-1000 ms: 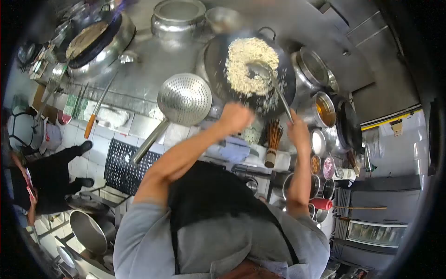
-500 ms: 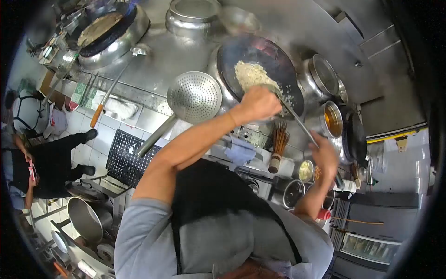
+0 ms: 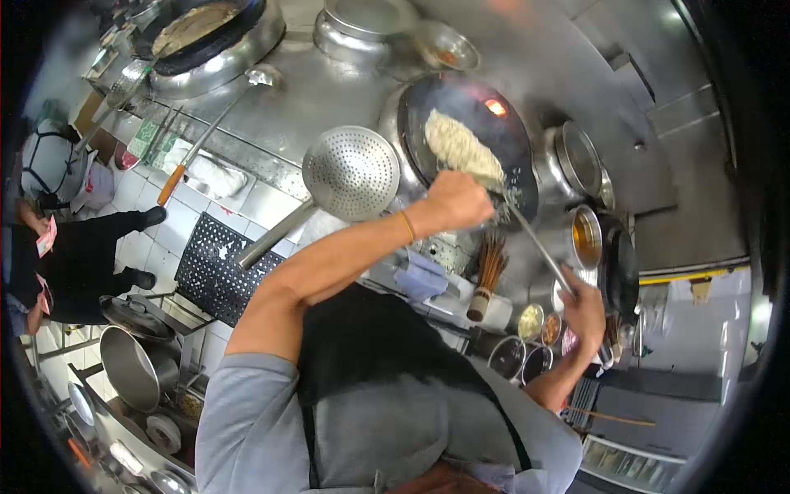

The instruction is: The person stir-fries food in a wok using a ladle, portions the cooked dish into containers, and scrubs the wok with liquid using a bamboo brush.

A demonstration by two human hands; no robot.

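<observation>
A dark wok [image 3: 517,136] sits on the stove, holding a heap of pale yellow fried rice [image 3: 459,142] with loose grains at its right side. My left hand [image 3: 459,202] is closed at the wok's near rim, and its fingers hide the part gripped. In my right hand [image 3: 583,306] is the long metal handle of a ladle [image 3: 533,235]. The ladle's head lies at the near edge of the rice, partly behind my left hand. An orange flame glow [image 3: 495,107] shows at the far side of the wok.
A perforated strainer [image 3: 350,173] rests left of the wok. A bamboo brush [image 3: 487,280] and an oil pot [image 3: 586,235] are to the right. Another wok [image 3: 197,29] stands far left, with a long-handled ladle [image 3: 202,140] nearby. A person [image 3: 78,255] stands at the left.
The rice has gathered into a longer, smoother heap, and an orange glow has appeared at the wok. My right hand and the ladle handle have shifted slightly downward. The whole view has turned a little.
</observation>
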